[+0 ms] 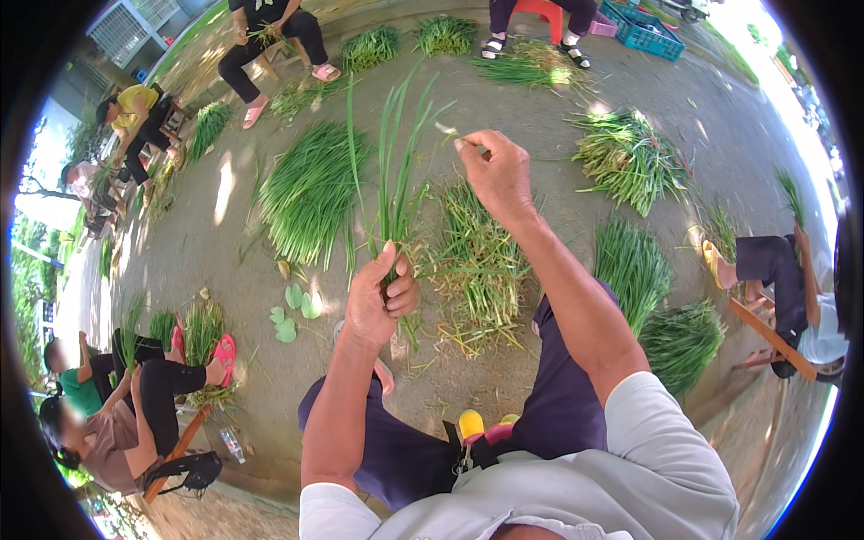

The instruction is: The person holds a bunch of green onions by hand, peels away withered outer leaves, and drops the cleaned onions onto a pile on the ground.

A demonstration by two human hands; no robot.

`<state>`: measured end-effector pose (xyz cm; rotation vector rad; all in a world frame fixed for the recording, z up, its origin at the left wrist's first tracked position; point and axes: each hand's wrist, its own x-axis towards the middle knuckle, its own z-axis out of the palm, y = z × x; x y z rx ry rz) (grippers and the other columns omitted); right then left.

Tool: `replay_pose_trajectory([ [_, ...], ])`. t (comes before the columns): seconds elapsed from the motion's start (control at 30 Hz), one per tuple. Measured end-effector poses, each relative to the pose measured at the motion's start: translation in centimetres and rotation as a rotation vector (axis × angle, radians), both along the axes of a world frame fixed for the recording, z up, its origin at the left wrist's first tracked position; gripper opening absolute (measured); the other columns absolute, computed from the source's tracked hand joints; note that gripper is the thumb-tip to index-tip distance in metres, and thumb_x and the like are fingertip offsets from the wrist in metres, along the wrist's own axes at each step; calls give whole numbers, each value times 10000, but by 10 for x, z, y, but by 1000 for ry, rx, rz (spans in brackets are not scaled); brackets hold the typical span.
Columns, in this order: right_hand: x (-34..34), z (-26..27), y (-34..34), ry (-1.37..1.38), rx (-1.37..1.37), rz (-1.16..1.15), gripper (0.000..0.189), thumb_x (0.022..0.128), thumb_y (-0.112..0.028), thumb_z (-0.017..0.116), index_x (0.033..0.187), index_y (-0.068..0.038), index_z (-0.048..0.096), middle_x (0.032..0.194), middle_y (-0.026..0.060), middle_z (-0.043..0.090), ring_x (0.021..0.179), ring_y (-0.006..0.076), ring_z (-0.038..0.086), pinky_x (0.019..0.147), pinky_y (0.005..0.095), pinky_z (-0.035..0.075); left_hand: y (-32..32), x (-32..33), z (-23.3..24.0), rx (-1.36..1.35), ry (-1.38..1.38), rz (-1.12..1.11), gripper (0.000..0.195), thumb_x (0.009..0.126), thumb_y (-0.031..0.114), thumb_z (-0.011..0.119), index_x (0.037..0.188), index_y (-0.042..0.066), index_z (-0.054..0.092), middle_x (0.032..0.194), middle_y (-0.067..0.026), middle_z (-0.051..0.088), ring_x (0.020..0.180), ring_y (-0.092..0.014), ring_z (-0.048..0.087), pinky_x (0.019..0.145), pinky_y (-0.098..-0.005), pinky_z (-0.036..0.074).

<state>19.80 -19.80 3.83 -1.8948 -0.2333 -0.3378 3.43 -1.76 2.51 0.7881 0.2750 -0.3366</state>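
Note:
My left hand (383,297) is closed around a small bunch of garlic chives (395,175), its long green leaves pointing up and away from me. To the right, my right hand (496,169) is raised with thumb and forefinger pinched together. A thin, pale withered leaf (447,129), partly blurred, shows at those fingertips. Under and beyond my right hand, a pile of yellowed, trimmed leaves (482,270) lies on the concrete ground. Left of the held bunch is a large heap of green chives (310,192), laid with the leaves roughly parallel.
More chive heaps (631,270) (682,344) lie by my right knee, with a looser pile (628,158) beyond. Round green leaves (295,310) lie left. Several seated people surround the area. A plastic bottle (233,445) is at lower left; a teal crate (641,30) stands far right.

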Motion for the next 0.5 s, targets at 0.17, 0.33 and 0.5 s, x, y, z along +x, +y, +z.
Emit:
replay_pose_trajectory([
  [0.17,15,-9,-20,37,-10,-79,229,903,-227,692,886,0,721,654,32,643,551,100,552,539,291,446,-1,2,0,2,6,8,390,1014,477,512,815,142,510,594,62,344,471,-69,262,411,-234,193],
  [0.33,11,-3,-26,253,-193,-9,256,880,-274,679,864,-22,723,754,88,693,669,214,629,655,363,485,-1,3,1,7,-11,23,381,1017,468,510,821,142,510,599,59,350,469,-69,265,412,-237,200],
  [0.5,4,-6,-31,261,-650,79,240,863,-253,648,858,-28,732,856,185,717,840,362,693,765,453,531,1,6,3,-27,-26,65,378,1021,457,507,821,136,506,601,57,345,467,-69,267,407,-237,201],
])
